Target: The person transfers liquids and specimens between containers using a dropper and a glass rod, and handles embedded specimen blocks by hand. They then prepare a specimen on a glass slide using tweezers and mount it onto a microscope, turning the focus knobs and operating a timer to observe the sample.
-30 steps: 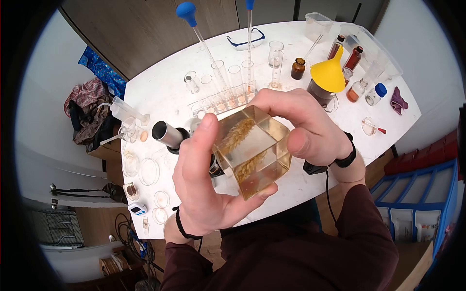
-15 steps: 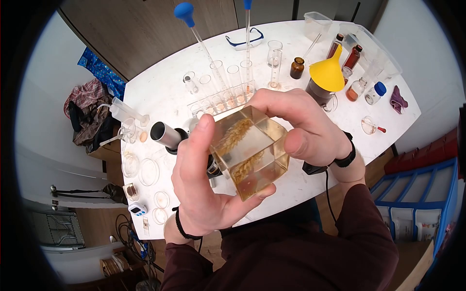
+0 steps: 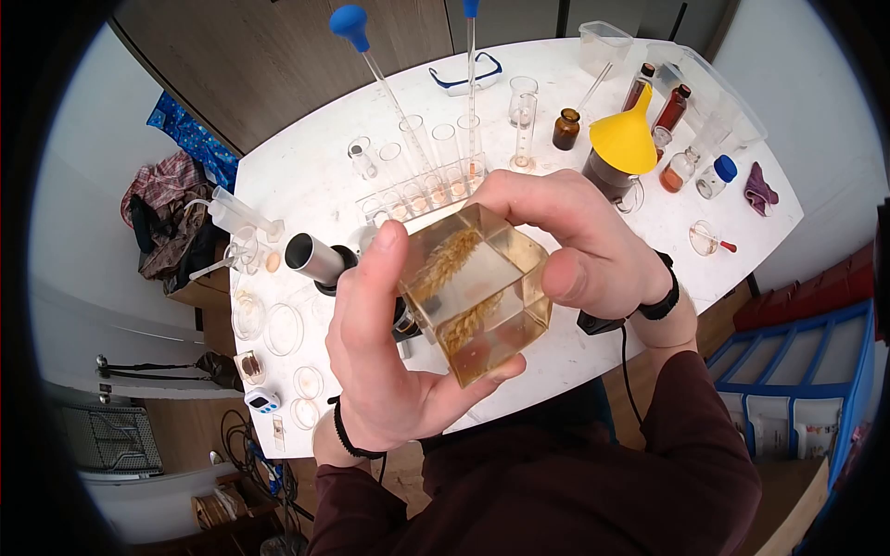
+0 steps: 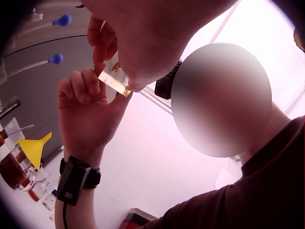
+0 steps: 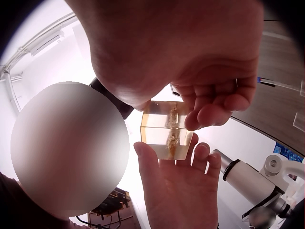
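Note:
Both hands hold up a clear, slightly yellow resin block [image 3: 482, 324] with a wheat ear [image 3: 445, 264] set inside it. The left hand [image 3: 375, 361] grips it from the left and below, thumb along the lower edge. From the right, the right hand [image 3: 589, 241] pinches it with thumb and bent fingers at the upper edge. In the right wrist view, the block [image 5: 162, 121] sits between the two hands, and the ear runs lengthwise through it. A microscope [image 3: 315, 257] stands on the table beneath, partly hidden by the left hand.
Behind the hands stands a test tube rack [image 3: 371, 206], with blue-bulbed pipettes [image 3: 349, 26] rising from tubes. A yellow funnel [image 3: 626, 144], brown bottle [image 3: 566, 132] and other bottles fill the right side. Petri dishes [image 3: 284, 330] and a timer [image 3: 262, 400] lie left.
Both hands keep their hold on the resin block. It has shifted slightly to the left in the head view, with hardly any turn.

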`<state>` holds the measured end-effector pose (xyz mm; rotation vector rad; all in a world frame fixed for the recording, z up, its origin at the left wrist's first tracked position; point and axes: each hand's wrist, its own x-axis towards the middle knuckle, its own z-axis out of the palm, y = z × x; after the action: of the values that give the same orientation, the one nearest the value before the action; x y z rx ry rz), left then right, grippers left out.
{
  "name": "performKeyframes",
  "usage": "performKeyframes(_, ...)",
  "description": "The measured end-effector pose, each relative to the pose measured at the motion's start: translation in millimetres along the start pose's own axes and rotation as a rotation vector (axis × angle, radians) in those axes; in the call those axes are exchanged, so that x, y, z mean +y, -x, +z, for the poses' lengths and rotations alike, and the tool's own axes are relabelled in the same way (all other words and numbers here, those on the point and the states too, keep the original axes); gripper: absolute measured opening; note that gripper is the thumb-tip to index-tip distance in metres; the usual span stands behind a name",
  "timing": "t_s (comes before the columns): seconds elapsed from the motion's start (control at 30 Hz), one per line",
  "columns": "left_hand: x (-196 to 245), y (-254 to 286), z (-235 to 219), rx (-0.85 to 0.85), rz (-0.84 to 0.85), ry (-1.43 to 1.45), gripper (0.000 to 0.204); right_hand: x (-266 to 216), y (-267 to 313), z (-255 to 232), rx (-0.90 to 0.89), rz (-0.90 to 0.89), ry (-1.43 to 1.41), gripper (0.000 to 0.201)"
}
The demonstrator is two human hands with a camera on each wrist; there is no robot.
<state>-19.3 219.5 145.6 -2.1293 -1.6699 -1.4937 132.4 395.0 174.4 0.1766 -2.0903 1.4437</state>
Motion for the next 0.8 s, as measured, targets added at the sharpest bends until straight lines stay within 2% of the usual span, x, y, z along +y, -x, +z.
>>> performKeyframes(0.57, -0.2, -1.0, 1.4, -0.004, -0.013, -0.007, 0.12, 0.9, 0.6, -0.7, -0.011, 0.001, 0.013, 0.052)
performKeyframes(0.63, -2.0, -6.1, 6.5, 0.121, 0.066, 0.037, 0.115, 0.7, 0.4, 0.2, -0.001, -0.006, 0.01, 0.05)
performKeyframes(0.8, -3.8, -5.6, 7.8, 0.126, 0.046, 0.031, 0.115, -1.4, 1.6, 0.0, 0.016, 0.006, 0.043, 0.046)
